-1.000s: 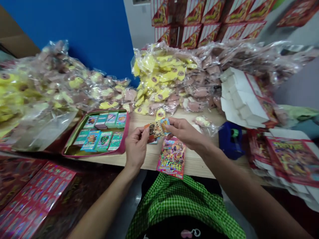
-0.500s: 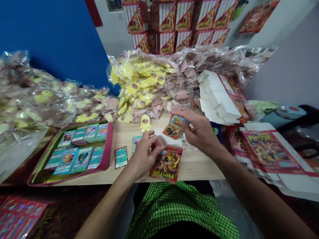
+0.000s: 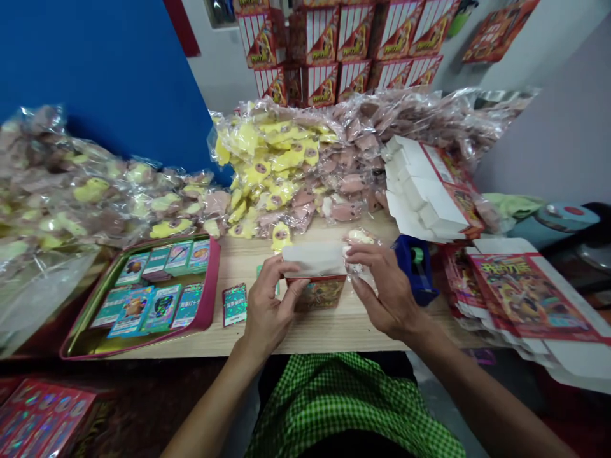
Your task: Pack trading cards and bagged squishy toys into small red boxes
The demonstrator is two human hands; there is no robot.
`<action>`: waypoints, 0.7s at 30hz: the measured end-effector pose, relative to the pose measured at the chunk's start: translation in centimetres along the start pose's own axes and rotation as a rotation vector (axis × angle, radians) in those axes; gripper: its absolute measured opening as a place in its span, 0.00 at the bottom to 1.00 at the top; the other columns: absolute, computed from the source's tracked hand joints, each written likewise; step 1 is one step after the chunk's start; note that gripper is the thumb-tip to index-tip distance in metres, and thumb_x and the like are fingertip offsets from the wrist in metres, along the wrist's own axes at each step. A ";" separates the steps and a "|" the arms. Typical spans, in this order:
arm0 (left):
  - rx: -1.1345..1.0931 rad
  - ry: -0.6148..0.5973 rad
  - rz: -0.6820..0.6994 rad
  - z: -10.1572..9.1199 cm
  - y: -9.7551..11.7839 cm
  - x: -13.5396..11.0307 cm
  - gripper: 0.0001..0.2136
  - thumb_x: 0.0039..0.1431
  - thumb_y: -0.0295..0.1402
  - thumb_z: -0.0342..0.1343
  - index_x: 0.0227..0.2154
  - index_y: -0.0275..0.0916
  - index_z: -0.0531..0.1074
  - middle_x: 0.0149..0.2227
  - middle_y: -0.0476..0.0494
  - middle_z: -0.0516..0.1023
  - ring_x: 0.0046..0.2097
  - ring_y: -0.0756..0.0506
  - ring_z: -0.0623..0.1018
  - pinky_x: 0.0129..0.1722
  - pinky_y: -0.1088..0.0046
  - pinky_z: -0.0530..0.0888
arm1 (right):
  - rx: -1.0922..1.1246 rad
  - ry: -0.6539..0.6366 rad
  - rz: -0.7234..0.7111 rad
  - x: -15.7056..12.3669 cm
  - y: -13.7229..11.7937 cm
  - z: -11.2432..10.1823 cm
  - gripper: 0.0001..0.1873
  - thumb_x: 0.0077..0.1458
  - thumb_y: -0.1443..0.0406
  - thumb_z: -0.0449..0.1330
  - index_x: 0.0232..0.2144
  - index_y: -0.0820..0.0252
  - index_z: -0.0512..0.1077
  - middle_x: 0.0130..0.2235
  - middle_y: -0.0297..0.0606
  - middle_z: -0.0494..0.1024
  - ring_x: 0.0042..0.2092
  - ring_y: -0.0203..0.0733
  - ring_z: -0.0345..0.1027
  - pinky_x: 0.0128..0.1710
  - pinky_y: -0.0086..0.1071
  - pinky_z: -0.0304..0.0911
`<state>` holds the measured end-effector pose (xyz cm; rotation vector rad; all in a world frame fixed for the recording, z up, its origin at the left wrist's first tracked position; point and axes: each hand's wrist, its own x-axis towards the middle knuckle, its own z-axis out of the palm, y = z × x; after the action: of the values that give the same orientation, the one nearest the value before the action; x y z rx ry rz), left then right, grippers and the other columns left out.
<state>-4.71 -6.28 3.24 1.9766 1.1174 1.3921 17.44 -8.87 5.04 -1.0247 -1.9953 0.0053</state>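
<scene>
Both my hands are over the wooden table [image 3: 344,334], close together. My left hand [image 3: 273,305] grips the left side of a white paper flap [image 3: 314,258], which stands over a red printed packet [image 3: 319,294]. My right hand [image 3: 387,289] pinches the right end of the same flap and packet. A small clear plastic bag [image 3: 359,251] with a pale yellow toy inside presses against its fingers. Part of the packet's picture is hidden by the flap and my fingers.
A pink-rimmed tin tray [image 3: 209,299] of cards lies left, with a foil card [image 3: 235,305] beside it. A blue tape dispenser [image 3: 415,270] stands right. Bagged yellow and pink toys [image 3: 281,165] line the back; printed boxes [image 3: 525,296] lie flat at right.
The hands have come closer together. The white flap now stands over the red packet, and the picture card in my right hand is out of sight. The blue tape dispenser now shows at right.
</scene>
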 end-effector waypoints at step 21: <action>-0.529 0.026 -0.035 1.6 -1.4 -1.5 0.08 0.62 0.39 0.64 0.42 0.44 0.78 0.48 0.42 0.80 0.53 0.42 0.77 0.52 0.66 0.74 | 0.091 -0.126 -0.041 -0.2 -0.5 -0.5 0.14 0.66 0.73 0.51 0.52 0.57 0.64 0.50 0.49 0.73 0.56 0.52 0.70 0.52 0.50 0.73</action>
<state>-4.00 -6.57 0.78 1.5546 0.6911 1.5078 17.47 -9.49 5.42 -0.9455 -2.1098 0.1400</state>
